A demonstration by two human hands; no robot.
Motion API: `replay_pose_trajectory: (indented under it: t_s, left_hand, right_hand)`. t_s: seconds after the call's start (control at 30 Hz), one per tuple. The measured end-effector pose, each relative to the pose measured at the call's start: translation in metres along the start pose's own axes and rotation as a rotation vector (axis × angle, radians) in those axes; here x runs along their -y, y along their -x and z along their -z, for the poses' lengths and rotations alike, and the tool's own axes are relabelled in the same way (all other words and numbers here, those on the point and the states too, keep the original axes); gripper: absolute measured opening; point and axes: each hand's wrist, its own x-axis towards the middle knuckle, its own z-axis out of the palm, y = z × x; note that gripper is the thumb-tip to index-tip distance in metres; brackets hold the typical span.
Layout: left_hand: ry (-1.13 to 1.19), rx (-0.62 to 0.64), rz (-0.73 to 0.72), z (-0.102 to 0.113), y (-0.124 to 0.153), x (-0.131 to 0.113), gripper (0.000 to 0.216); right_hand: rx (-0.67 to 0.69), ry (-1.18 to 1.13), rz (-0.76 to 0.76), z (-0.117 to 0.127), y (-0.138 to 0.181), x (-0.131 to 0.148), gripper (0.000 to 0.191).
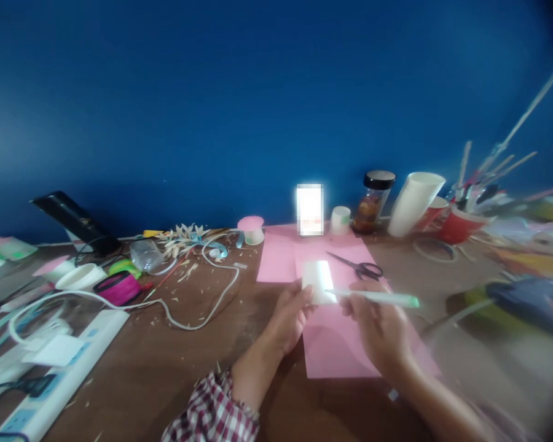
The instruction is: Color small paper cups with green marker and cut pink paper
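My left hand [291,316] pinches the lower left edge of a small white piece [312,276], paper or card by its look, holding it over pink paper [336,347]. In my right hand [380,322] is a slim white pen [378,297] with a light green end pointing right. The pen's tip reaches the face of the white piece; whether it touches is too blurred to tell. Black-handled scissors [366,270] lie on the pink sheet just beyond, blades pointing left and away.
A white power strip [92,350] and a looping white cable [203,325] lie at left. Along the wall stand a dark-lidded jar [368,205], a tall white cup [415,202] and a red cup [461,226] of sticks. Wood shavings [187,240] are scattered behind the cable.
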Motion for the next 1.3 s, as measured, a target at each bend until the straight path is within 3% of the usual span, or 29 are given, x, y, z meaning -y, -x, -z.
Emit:
replay_pose_trajectory:
  t_s: [0.23,0.43,0.57,0.73,1.3]
  left_hand:
    - [-0.015,0.02,0.008,0.0,0.001,0.001,0.033]
    - [0.008,-0.016,0.016,0.0,0.0,0.0,0.034]
    - [0.016,-0.012,0.011,0.002,-0.001,0.002,0.032]
    - [0.015,-0.02,0.011,0.003,-0.001,0.003,0.033]
    - [0.04,-0.066,0.019,0.006,-0.004,0.008,0.023]
  right_hand:
    - [0.019,0.02,-0.006,-0.001,-0.002,0.004,0.008]
    - [-0.065,0.151,0.114,0.0,-0.006,0.009,0.003]
    - [-0.082,0.097,0.05,0.0,-0.005,0.006,0.005]
    - [0.006,-0.011,-0.067,-0.001,-0.001,0.001,0.012]
    - [-0.002,0.188,0.05,0.004,-0.006,0.013,0.006]
